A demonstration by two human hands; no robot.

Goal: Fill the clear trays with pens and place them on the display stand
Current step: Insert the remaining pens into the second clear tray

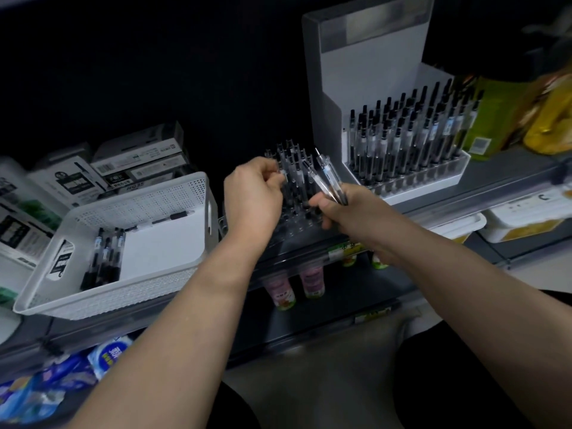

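between the white basket [117, 300] and the display stand [368, 75], the clear tray [294, 226] sits at the shelf edge, partly filled. left hand [253, 196] is pinching one pen [284, 180] near its top, at a slot. right hand [335, 212] is curled round a small bundle of spare pens [325, 178]. pens are light, stiff, slick plastic, so i'd guess a fingertip pinch high on the barrel works best. the tray looks like thin hard plastic, probably top-heavy once full, so i'd grab it low by the base with both hands and keep it level.
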